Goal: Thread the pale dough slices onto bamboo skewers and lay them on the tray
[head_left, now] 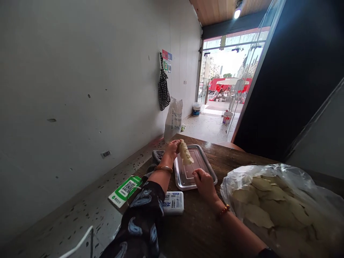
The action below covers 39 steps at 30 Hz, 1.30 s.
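Skewer of pale slices point(185, 153) hung above the metal tray point(185, 179) toward eleven o'clock, left grip point(173, 147) pinching its far end, right grip point(203, 182) its near end; clear bag point(314, 179) sat at four o'clock

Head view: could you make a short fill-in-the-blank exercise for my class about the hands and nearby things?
1. The left hand holds the pale food, and the thin stick below it is pinched by the ____ hand.
2. The metal tray rests on a dark wooden ____.
3. Beside the left forearm, the QR-code card is white and ____.
4. Seen from the clear bag, the tray is to the ____.

Missing words: right; table; green; left.
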Motion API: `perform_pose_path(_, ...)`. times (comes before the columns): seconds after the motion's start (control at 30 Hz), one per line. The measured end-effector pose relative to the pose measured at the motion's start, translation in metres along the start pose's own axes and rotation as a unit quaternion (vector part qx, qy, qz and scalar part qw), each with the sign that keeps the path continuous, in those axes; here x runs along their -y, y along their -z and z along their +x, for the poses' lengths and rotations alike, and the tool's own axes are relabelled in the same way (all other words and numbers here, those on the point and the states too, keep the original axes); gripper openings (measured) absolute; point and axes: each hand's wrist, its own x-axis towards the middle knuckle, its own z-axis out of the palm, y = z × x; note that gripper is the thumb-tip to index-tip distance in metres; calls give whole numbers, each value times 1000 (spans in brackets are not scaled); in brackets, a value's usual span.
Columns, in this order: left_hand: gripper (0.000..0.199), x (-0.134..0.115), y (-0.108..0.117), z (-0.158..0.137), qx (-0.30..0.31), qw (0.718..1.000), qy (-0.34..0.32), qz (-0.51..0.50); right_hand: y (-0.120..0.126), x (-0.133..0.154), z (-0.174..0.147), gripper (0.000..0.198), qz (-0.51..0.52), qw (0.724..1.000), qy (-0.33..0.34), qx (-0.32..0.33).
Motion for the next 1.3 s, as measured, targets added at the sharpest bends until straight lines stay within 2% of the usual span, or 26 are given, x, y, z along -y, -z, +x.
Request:
perform_pose_path(0.4, 12, -2, -8, -8, 23, 998, 33, 39, 2, 1, 1, 21, -15, 1000, -10, -1)
perform_pose_path(0.8, 16, 3, -6, -11, 21, 999, 25, 31, 0, 1, 3, 22, 4, 1000, -15, -8)
perform_pose_path(0.9, 23, 2, -4, -16, 8, 1000, 23, 21, 4, 1, 1, 24, 13, 999, -20, -22)
perform_pose_path(1.0, 34, 4, -1, -26, -7, 999, 48, 7, 8, 3, 1, 26, 23, 999, -25, -36)
perform_pose_path(1.1, 40, 10, -3, -39, 35, 995, 90, -9, 9, 6, 2, 27, 30, 998, -32, -47)
perform_pose_path(1.2, 35, 18, -11, -49, 90, 992, 87, -25, 9, 10, 1, 27, 36, 997, -36, -53)
perform_pose_path(1.3, 23, 23, -21, -53, 71, 995, 52, -54, 9, 14, -2, 27, 40, 997, -38, -56)
